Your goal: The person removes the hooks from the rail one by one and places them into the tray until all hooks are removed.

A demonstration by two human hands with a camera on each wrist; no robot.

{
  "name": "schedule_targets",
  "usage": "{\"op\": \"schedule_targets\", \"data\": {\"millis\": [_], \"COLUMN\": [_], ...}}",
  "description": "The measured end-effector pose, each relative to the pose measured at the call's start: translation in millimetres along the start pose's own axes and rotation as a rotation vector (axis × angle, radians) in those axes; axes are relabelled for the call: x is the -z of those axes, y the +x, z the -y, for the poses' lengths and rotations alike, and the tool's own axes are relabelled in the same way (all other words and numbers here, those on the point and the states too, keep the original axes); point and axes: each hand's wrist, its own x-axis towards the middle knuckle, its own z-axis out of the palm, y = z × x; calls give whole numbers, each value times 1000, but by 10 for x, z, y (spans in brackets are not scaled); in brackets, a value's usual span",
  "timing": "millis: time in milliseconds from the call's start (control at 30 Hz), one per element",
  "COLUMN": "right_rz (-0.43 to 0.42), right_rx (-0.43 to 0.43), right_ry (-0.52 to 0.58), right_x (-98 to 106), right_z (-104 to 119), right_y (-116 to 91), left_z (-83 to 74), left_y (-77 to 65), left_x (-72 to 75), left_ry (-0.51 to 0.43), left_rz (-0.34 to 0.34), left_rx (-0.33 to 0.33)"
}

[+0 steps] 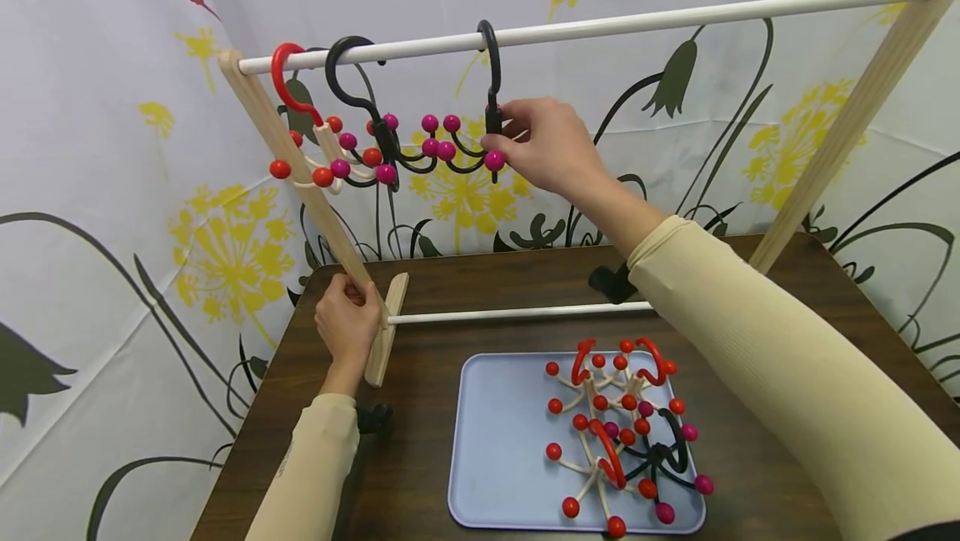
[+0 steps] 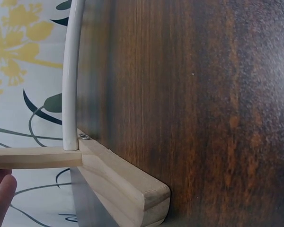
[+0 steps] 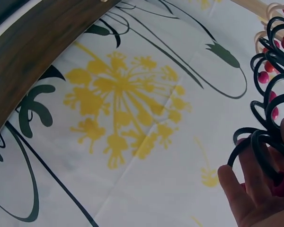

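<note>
My right hand (image 1: 551,145) pinches the stem of a black multi-arm hanger (image 1: 491,66) with pink ball tips, its hook over the white top rail (image 1: 637,22). In the right wrist view, the fingers (image 3: 248,170) lie among the curved black arms (image 3: 262,153). My left hand (image 1: 348,324) grips the left wooden post (image 1: 288,162) of the rack low down, just above its foot (image 1: 386,328). The left wrist view shows only fingertips (image 2: 4,191) beside that post. Left of the held hanger, another black hanger (image 1: 352,74) and a red-hooked cream one (image 1: 288,82) hang from the rail.
A pale blue tray (image 1: 495,441) on the dark wooden table (image 1: 420,458) holds several hangers, mostly cream with red hooks (image 1: 607,453) and one black (image 1: 660,453). A white lower bar (image 1: 510,313) runs behind it. The right wooden post (image 1: 847,132) stands beyond my right arm, before a floral curtain (image 1: 75,107).
</note>
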Motion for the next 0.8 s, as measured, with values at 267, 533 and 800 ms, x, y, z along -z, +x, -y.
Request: {"op": "schedule_targets", "data": {"millis": [267,533,800], "right_rz": [-8,-39,-83], "right_rx": [-16,-20,9], "right_ry": [-51,-31,34], "right_x": [110,344,617], "right_z": [5,78,126], "right_y": [-4,-62,-267], "left_z": [4,7,4], "left_y": [-1,-11,-10], "left_x": [-15,4,19], "left_ry": [-4,-8,-5], "left_rz": [6,4,-7], "left_rx": [-15,-24,-26]}}
